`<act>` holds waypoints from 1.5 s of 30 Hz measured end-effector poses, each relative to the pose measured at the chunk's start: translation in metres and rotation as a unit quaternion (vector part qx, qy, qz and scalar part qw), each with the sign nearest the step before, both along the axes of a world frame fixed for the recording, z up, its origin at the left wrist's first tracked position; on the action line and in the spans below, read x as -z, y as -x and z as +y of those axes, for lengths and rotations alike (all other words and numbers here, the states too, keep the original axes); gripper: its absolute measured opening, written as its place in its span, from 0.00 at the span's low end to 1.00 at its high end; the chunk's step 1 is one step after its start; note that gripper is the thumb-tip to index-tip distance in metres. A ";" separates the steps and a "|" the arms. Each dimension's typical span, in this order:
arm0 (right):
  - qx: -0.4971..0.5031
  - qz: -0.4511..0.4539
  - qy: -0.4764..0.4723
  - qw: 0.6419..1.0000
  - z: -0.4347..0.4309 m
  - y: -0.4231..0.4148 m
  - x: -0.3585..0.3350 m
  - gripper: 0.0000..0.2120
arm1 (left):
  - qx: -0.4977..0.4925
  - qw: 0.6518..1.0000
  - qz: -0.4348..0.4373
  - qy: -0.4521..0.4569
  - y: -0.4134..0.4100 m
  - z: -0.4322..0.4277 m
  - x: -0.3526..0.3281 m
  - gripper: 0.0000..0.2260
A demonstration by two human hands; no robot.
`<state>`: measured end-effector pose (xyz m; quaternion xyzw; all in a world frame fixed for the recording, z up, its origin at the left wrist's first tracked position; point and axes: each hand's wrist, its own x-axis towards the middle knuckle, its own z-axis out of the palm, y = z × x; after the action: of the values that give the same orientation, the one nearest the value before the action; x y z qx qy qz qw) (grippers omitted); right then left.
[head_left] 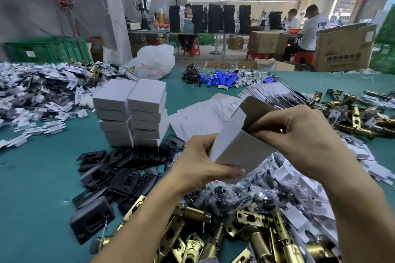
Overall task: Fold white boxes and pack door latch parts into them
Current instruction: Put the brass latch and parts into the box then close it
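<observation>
Brass latch bolts (252, 235) are heaped closest to me, at six o'clock, spilling over the teal table (32, 188). Small clear bags of dark screws (230, 192) lie on top of them, just under my wrists.

Above that heap, near the middle of the head view, I hold the white box (235, 141) clear of the table. It is half formed and tilted, its open end and raised flap pointing toward one o'clock. My left hand (201, 164) grips its lower end, with the thumb pressed across the near face and the fingers wrapped behind. My right hand (299, 134) comes in from three o'clock. Its fingers are curled at the box's mouth and pinch the edge there; I cannot tell exactly which flap they have.

Black strike plates (119, 168) are scattered at eight o'clock, touching the latch pile. Just beyond them, at ten o'clock, stands a stack of folded boxes (132, 113), two columns side by side. Flat box blanks (203, 117) are fanned out at twelve o'clock, right behind the box I hold. More brass latches (359, 117) lie at two o'clock. Further back, blue cylinders (220, 79) with wires sit at twelve, with a white plastic bag (154, 61) at eleven.
</observation>
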<state>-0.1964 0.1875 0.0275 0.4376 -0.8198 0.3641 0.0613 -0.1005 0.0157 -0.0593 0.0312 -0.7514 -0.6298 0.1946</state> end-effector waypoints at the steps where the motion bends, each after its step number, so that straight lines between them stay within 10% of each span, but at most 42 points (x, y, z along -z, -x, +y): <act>1: 0.003 0.002 0.005 1.000 0.000 0.000 0.001 0.09 | -0.002 1.000 0.002 -0.003 0.000 -0.001 0.000 0.19; 10: 0.053 -0.068 0.238 0.967 -0.001 0.001 0.003 0.06 | -0.052 0.988 0.047 -0.135 0.001 -0.005 -0.007 0.24; 19: 0.062 -0.146 -0.274 0.949 -0.003 0.011 0.028 0.15 | -0.123 0.941 0.120 -0.290 -0.001 -0.010 -0.014 0.34; 26: 0.080 -0.164 -0.297 0.937 -0.001 0.013 0.030 0.20 | -0.164 0.942 0.161 -0.247 0.001 -0.010 -0.012 0.27; 33: 0.045 -0.056 -0.035 0.997 0.008 0.014 0.011 0.12 | -0.142 0.972 0.116 -0.149 0.002 -0.005 -0.007 0.16; 38: -0.057 -0.032 0.306 0.950 0.005 -0.006 -0.007 0.13 | -0.077 0.988 0.063 -0.119 0.002 -0.004 -0.006 0.15; 45: -0.056 0.068 0.339 0.937 0.000 -0.004 -0.005 0.12 | 0.012 0.994 -0.017 -0.105 -0.001 -0.001 -0.006 0.18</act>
<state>-0.1928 0.1874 0.0326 0.4602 -0.6159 0.5923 0.2409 -0.0995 0.0147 -0.0534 0.0535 -0.6844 -0.7070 0.1700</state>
